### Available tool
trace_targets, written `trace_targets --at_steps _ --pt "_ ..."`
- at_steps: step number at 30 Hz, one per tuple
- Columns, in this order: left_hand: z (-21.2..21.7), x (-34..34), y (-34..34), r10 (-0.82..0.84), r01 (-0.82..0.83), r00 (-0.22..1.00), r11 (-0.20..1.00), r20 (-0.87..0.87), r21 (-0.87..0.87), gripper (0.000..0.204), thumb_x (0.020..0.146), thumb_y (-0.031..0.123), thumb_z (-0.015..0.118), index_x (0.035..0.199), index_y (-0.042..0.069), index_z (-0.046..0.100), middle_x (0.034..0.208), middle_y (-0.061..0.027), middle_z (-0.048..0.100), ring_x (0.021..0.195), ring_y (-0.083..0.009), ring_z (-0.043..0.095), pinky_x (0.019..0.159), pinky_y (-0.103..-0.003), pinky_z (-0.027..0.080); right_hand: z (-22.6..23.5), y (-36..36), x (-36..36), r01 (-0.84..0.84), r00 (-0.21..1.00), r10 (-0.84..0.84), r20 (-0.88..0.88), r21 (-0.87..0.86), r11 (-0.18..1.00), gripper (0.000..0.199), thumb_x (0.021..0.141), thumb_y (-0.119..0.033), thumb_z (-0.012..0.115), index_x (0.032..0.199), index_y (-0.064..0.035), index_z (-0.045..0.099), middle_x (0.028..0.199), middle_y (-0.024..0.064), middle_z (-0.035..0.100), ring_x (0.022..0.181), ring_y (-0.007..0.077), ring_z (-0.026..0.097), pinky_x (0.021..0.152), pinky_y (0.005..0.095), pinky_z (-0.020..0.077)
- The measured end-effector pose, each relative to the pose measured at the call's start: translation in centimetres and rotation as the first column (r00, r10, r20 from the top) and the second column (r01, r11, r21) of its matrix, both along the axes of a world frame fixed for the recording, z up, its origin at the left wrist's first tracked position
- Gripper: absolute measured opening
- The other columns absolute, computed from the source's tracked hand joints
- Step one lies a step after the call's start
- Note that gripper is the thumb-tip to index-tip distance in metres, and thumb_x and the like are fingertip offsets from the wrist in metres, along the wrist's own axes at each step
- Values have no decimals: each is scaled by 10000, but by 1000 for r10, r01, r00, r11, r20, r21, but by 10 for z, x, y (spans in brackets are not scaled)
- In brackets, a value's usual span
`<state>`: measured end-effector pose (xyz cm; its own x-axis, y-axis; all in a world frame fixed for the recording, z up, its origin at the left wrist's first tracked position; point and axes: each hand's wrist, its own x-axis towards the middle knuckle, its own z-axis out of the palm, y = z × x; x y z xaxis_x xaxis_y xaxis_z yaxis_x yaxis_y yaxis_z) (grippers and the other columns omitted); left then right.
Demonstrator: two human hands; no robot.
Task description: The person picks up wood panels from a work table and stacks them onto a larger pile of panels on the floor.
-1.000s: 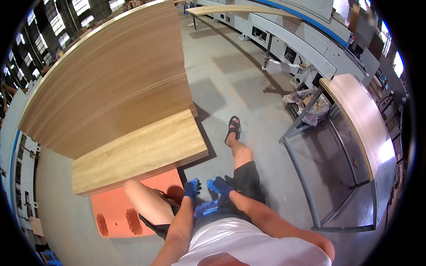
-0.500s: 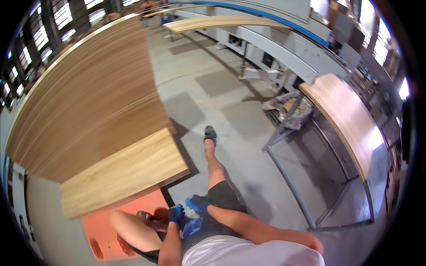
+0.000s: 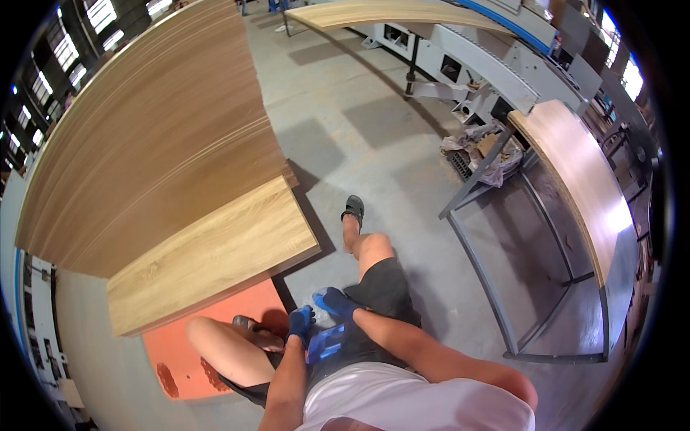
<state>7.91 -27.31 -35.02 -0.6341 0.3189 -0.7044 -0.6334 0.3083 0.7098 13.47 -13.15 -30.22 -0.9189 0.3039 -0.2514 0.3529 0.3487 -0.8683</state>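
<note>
Both my hands wear blue gloves and hover close together in front of my lap, apart from each other. My left hand (image 3: 300, 322) is bent at the wrist, its fingers loosely curled and apart, with nothing visible in them. Opposite it, my right hand (image 3: 336, 303) has its fingers stretched toward the left, also with nothing visible in it. Just below them a shiny blue patch (image 3: 327, 343) shows against my dark shorts; what it is I cannot make out. Nearest on the left lies a light wood-grain board (image 3: 215, 251) on top of a low stack.
A tall stack of brown panels (image 3: 158, 136) rises on the left. An orange sheet (image 3: 180, 366) lies beside my bent leg. To the right stands a grey metal frame (image 3: 474, 280) bearing a pale board (image 3: 575, 172). Farther off, a long board (image 3: 402, 16) lies along a machine (image 3: 496, 61).
The view has shifted, so the stacks, frame and machine sit differently in it. My forward leg is now more bent at the knee. Both hands stay close together before my lap.
</note>
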Motion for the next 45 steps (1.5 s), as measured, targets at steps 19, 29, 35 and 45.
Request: trace_targets --at_steps 19,29,35,45 --pt "-3 4 10 -83 91 992 993 98 -74 245 769 227 482 886 28 566 750 -66 581 587 -175 539 479 -307 400 267 243 -5 -259 533 -747 -397 -917 303 578 826 -485 440 1203 -49 393 1206 139 443 1095 295 429 946 438 326" --pt "154 -49 104 -195 168 980 900 27 402 343 842 354 446 969 58 563 922 -63 603 802 -174 584 670 -313 452 376 328 5 -190 224 -752 -620 -785 590 575 791 -367 547 1241 -70 349 1258 116 399 1144 300 391 958 448 313" --pt "348 -56 249 -423 398 891 557 -164 728 511 831 447 469 1115 23 458 1063 -89 528 881 -177 546 776 -304 430 377 340 48 147 100 -783 -615 -769 622 463 822 -256 485 1212 -30 378 1181 122 464 1055 265 478 893 393 391" --pt "439 21 338 -613 271 783 180 -108 946 499 796 218 521 1213 -1 355 1146 -140 490 1027 -233 512 858 -368 432 375 329 123 126 223 -817 -532 -815 565 475 818 -266 478 1194 14 403 1185 147 468 1066 274 469 917 383 360"
